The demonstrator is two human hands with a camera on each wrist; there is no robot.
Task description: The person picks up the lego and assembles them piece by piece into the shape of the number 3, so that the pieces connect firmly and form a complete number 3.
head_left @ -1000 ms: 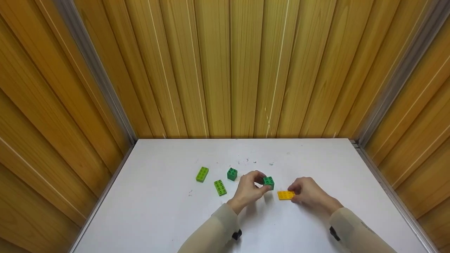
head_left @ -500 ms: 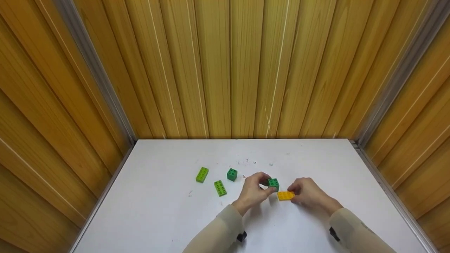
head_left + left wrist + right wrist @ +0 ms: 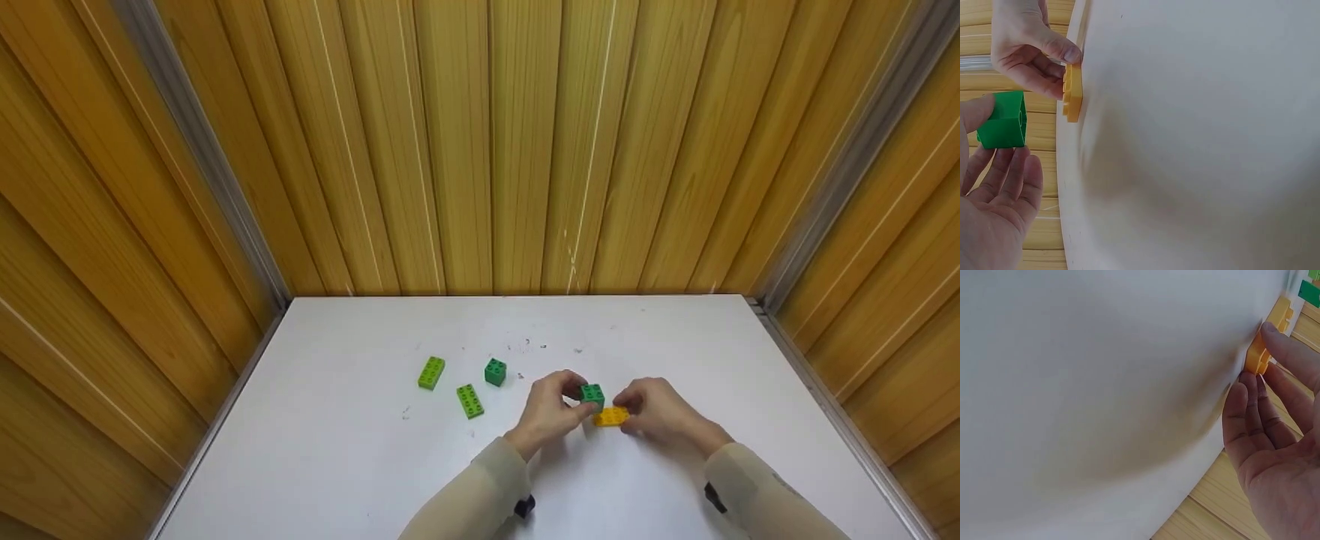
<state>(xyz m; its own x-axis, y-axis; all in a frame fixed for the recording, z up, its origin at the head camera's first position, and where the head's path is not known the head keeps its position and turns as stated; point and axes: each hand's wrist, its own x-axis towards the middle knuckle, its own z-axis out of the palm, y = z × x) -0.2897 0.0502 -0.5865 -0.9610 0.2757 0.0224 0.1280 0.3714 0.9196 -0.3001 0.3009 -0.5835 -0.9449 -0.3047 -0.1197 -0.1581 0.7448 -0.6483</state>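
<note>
green block (image 3: 592,394) shifting right, nearing yellow brick (image 3: 612,418) | left hand (image 3: 551,409) pinching block, right hand (image 3: 661,409) pinching brick | both likely handling light, stiff; sides giving best grip

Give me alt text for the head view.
A left hand holds a green toy brick near a flat yellow toy brick that the right hand pinches. Farther left on the white table lie another green brick and two lime-green bricks.

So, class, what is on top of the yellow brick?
The yellow brick shows studs on top. In the head view, the right hand covers one end; the green block hides a corner.
</note>
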